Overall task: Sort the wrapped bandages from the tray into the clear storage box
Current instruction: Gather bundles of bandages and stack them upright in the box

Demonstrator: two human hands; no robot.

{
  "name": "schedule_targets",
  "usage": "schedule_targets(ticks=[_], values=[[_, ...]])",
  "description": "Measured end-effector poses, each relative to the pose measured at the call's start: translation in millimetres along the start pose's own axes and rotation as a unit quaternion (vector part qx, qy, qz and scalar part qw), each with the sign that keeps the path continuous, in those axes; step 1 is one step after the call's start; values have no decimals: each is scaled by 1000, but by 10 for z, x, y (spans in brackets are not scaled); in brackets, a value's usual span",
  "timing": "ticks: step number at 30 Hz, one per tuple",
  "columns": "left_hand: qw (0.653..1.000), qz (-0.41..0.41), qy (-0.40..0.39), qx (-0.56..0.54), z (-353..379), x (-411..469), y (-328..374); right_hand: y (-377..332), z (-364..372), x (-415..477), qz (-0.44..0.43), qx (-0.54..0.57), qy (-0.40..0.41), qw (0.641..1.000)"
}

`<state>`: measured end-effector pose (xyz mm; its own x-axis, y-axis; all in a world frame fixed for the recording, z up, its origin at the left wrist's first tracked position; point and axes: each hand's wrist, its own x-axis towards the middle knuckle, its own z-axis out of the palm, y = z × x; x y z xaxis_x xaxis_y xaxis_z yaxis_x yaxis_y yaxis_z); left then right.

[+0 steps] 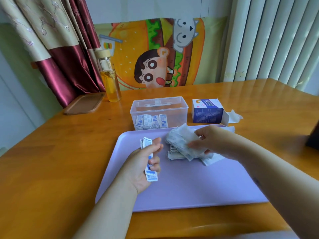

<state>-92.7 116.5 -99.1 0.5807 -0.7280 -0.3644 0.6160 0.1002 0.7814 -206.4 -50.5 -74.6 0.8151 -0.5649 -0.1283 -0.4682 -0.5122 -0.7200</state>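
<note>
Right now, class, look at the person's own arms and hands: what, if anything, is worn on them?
Both forearms are bare to the frame's edge: no sleeves, gloves, watch or bracelet show. The left hand and right hand carry no visible rings.

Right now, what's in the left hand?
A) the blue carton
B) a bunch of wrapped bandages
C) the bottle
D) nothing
B: the left hand grips a small bunch of wrapped bandages over the tray, and the right hand grips more from the pile; the blue carton and the bottle stand untouched beyond it.
</note>
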Motion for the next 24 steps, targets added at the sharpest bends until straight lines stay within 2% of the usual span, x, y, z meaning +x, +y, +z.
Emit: schedule_targets(ticks=[4,7,10,13,17,19,22,23,24], values=[[994,44,-9,99,50,-28,-106,-60,344,-93,-36,165,-56,984],[988,83,4,133,20,-22,-150,-109,510,-136,-48,182,-69,980],[975,108,27,193,-107,-13,-99,-139,488,-157,-78,175,-18,981],[934,111,33,338,-241,4,-2,-172,435,-171,-120,190,46,973],[857,88,-8,507,-312,32,107,-177,467,-185,-162,164,38,972],[838,101,9,537,-308,24,131,-155,509,-185,-166,133,32,977],[816,161,103,545,-355,34,159,-149,532,-218,-171,149,13,974],[827,186,132,514,-356,25,177,-163,521,-236,-170,176,6,969],[856,193,141,457,-346,25,189,-178,511,-258,-170,204,-2,964]])
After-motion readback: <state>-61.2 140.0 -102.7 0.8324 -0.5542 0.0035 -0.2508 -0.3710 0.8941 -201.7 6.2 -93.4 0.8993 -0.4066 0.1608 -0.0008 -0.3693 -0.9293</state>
